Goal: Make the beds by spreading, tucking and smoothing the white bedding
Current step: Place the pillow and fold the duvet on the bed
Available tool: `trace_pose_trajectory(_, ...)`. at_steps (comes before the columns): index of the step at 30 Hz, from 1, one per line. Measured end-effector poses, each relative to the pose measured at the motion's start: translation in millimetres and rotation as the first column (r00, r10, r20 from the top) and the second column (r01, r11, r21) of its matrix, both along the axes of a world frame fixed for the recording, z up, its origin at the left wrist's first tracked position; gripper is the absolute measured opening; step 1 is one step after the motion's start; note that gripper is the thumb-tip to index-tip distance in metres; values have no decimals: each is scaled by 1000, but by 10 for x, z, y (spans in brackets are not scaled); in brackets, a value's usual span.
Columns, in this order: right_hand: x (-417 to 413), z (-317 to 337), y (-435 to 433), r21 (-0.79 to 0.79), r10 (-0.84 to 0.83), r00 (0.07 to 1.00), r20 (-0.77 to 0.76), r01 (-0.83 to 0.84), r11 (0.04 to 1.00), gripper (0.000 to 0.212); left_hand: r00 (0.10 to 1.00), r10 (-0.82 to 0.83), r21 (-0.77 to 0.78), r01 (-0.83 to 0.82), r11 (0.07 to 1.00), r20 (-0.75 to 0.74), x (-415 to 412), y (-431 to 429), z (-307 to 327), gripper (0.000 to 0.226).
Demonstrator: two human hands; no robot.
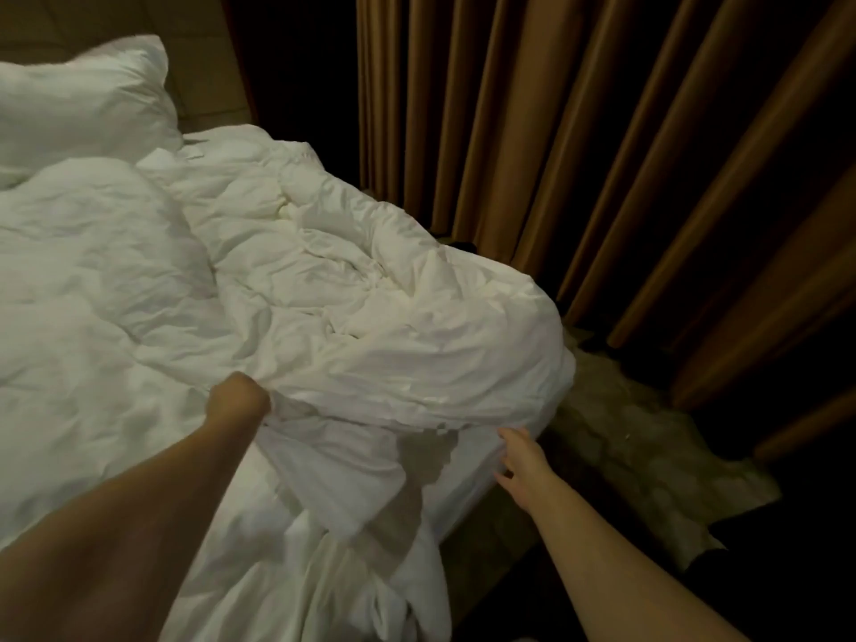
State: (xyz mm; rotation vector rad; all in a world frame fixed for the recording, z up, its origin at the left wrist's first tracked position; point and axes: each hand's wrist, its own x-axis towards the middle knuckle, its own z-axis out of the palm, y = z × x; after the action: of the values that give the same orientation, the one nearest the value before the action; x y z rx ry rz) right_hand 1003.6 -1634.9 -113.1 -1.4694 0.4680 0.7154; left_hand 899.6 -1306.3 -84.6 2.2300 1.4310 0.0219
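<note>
Duvet (370,294) bunched tight in left hand (238,400) for a spreading pull, right hand (521,461) loose-fingered, reaching for its hanging edge.

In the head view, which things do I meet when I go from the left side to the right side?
First the pillow → left hand, gripping the duvet → right hand → brown curtain.

This is a bedroom, quite possibly a hotel room. A bed (463,498) carries a rumpled white duvet (347,294) and a plump white pillow (83,99) against a padded tan headboard (204,62). Long brown curtains (602,155) hang in heavy folds beside it, above a patterned carpet (648,456) in dim light.
</note>
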Motion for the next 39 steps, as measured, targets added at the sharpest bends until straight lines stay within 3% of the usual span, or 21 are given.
trace_pose_trajectory(2,240,-2,89,-18,76,997,22,-76,997,61,992,124,37,-125,991,26,254,-113,76,38)
trace_pose_trajectory(3,378,-29,125,-32,123,992,24,-122,992,64,992,107,65,-111,992,66,461,-252,108,41)
trace_pose_trajectory(7,1003,-137,212,-120,354,933,55,-346,931,58,969,-190,169,163,972,156,1463,-1186,87,56)
trace_pose_trajectory(10,1589,-133,113,-227,524,848,75,-497,837,58,949,-302,189,280,941,95,2102,-1812,-34,59)
trace_pose_trajectory(14,2451,-99,-265,-331,648,759,68,-596,732,65,959,-284,130,284,950,-14,2770,-2204,-192,58)
trace_pose_trajectory(19,3367,-74,-537,-370,695,716,61,-631,682,64,960,-278,30,279,960,-37,3565,-2440,-227,60)
trace_pose_trajectory(26,4676,32,-453,-465,776,604,182,-642,609,62,931,-363,73,366,928,-43,5022,-2511,-211,60)
trace_pose_trajectory(30,5681,289,-493,-544,772,601,208,-584,602,62,924,-380,63,381,922,-34,5926,-2533,-195,59)
trace_pose_trajectory(33,6409,477,-497,-661,818,544,186,-546,514,59,907,-420,63,421,905,-30,6554,-2492,-117,56)
trace_pose_trajectory(39,7625,564,-158,-748,894,415,168,-538,390,59,920,-390,64,392,918,-47,7552,-2253,-92,61)
